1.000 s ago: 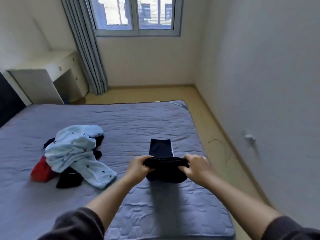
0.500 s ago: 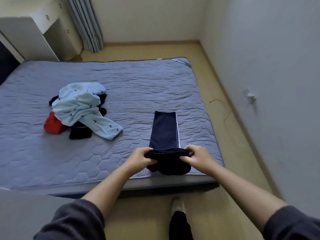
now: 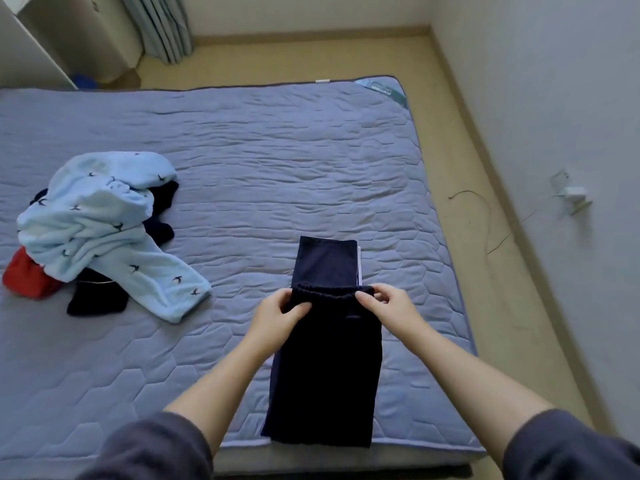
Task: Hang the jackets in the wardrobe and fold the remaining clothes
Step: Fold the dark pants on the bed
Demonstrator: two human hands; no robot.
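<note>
Lying lengthwise near the right front edge of the bed [image 3: 242,161]: dark trousers [image 3: 325,375], probably soft, light and limp. Pinching the waistband corners between thumb and curled fingers, left hand [image 3: 280,317] and right hand [image 3: 388,306]. Probably best held at that thicker band, to fold without sagging.

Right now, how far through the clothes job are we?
Done: no finished folded or hung item shows. In hand: left hand and right hand pinch the top edge of the dark trousers, mid-fold on the mattress. Left: the heap of light blue garment, red garment and black garment lies unfolded.
</note>
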